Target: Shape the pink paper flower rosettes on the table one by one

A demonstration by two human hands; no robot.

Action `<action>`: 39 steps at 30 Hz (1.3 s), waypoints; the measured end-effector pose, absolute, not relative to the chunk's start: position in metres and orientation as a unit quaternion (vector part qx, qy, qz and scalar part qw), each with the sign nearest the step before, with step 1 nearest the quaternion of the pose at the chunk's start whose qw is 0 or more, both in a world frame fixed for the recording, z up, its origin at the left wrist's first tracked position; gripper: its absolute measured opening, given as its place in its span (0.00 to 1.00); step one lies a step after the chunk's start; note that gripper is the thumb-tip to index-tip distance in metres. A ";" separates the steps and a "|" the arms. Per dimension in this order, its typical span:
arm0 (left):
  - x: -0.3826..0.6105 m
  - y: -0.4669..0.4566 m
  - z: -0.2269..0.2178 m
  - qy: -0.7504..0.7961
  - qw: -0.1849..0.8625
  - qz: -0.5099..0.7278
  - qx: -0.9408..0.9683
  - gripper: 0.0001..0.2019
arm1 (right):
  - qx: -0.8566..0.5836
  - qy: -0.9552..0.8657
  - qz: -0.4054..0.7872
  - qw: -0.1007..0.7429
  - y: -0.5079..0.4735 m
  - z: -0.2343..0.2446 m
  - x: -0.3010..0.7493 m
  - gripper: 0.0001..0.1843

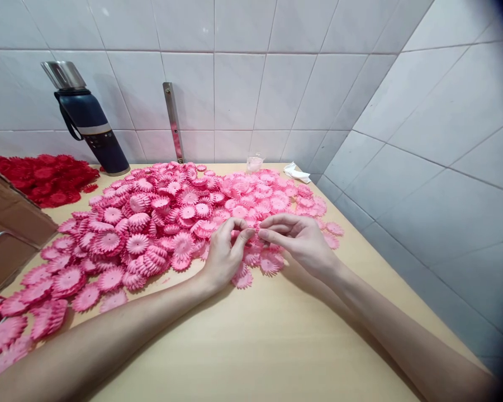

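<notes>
My left hand (225,254) is closed in a pinch, thumb against forefinger, just above the near edge of a heap of pink fringed flower discs (138,244). Facing it, my right hand (308,243) also pinches, its fingertips almost touching those of the left. Whatever lies between the fingertips is too small to make out. Several paler pink discs (272,262) lie right below and behind both hands. Many of the discs have a small hole at the centre, and some are stacked together.
A dark blue thermos (93,131) with a steel cap stands by the tiled wall, near red fringed discs (46,176). A cardboard box (14,229) is at the left. At the back are a metal strip (174,123), a small clear cup (255,163) and crumpled white paper (297,172).
</notes>
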State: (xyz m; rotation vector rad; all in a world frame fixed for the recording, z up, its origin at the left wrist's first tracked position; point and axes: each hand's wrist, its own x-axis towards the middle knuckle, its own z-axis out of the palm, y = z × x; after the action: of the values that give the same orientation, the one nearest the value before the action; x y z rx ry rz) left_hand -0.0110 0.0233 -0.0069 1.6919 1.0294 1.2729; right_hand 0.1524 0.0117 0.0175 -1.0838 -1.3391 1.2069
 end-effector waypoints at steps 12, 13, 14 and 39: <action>-0.013 0.022 -0.005 0.445 0.320 0.495 0.674 0.07 | -0.464 -0.570 0.458 0.500 0.010 0.015 0.149 0.15; -0.013 0.022 -0.005 0.455 0.322 0.487 0.673 0.07 | -0.468 -0.568 0.458 0.498 0.009 0.015 0.148 0.15; -0.013 0.022 -0.005 0.460 0.323 0.482 0.673 0.07 | -0.471 -0.566 0.460 0.496 0.009 0.016 0.148 0.15; -0.010 0.019 -0.010 0.362 0.366 0.624 0.588 0.04 | -0.444 -0.383 0.506 0.633 0.026 0.017 0.148 0.18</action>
State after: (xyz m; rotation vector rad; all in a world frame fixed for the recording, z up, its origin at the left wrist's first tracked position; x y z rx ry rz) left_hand -0.0097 0.0186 -0.0097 1.5120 0.9303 1.6026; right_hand 0.1482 0.0264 0.0167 -1.0150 -0.8771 1.1564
